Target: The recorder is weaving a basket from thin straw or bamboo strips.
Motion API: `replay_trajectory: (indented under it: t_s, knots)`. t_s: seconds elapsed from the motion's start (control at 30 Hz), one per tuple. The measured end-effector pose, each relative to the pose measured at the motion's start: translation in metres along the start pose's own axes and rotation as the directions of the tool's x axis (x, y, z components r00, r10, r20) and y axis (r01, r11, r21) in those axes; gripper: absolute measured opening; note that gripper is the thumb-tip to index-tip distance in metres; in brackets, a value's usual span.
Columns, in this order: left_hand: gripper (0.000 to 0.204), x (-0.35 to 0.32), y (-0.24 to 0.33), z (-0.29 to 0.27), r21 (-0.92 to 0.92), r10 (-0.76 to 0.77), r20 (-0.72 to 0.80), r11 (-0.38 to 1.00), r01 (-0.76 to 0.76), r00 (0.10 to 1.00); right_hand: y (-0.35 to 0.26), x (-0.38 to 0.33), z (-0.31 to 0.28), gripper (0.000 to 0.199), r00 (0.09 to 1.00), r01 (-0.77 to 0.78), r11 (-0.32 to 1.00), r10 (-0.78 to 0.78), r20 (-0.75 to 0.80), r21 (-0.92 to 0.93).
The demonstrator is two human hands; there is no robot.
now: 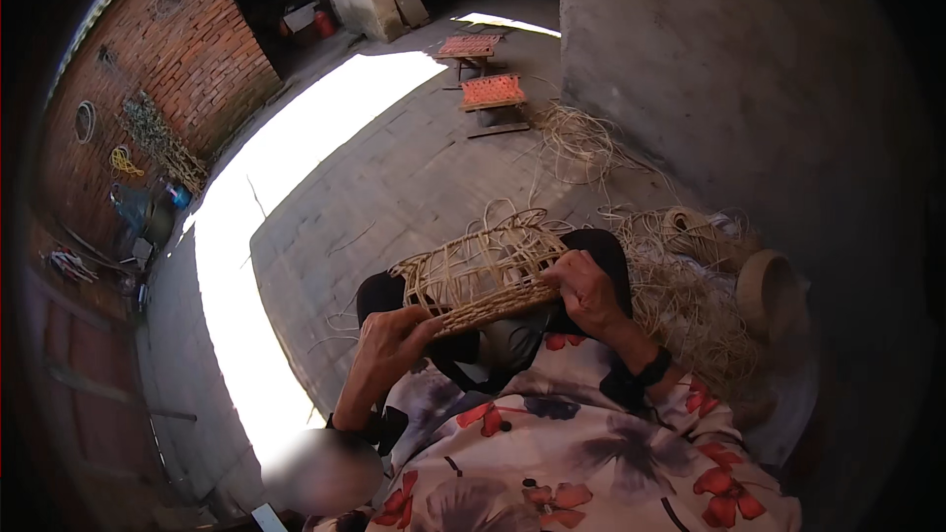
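Paved yard at centre frame: left hand (pixel 386 333) and right hand (pixel 585 288) both grip a half-woven basket (pixel 480 271); its loose strands could snap if overbent.

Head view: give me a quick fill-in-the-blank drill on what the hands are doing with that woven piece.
1. Both hands hold a half-woven ____ of pale strands.
2. The left hand grips its ____ end.
3. The right hand fingers pinch its ____ end.
4. Two orange-topped ____ stand on the paved floor beyond.

Missing: basket; left; right; stools

The paved floor (pixel 394 167) lies open ahead and leftward. A cane heap (pixel 690 305) and grey wall (pixel 709 59) block the right.
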State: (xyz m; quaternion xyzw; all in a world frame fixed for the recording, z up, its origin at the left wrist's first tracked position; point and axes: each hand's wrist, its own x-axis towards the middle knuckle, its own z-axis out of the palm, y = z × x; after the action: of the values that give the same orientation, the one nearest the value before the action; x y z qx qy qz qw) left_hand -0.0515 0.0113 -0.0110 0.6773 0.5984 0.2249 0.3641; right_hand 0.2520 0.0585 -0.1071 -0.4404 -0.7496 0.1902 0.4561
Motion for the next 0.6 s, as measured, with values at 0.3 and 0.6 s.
replay_trajectory:
  t_s: [0.3, 0.6]
  knots:
    - [0.018, -0.031, 0.027, -0.038, -0.079, 0.150, 0.085, 0.986, -0.144, 0.985, -0.075, 0.045, -0.019, 0.055, 0.964, 0.242, 0.953, -0.257, 0.064, 0.185]
    - [0.024, 0.000, 0.058, 0.012, -0.828, 0.234, -0.078, 0.526, -0.193, 0.969, -0.114, 0.042, -0.001, 0.047, 0.883, -0.339, 0.650, -0.030, 0.468, 0.680]
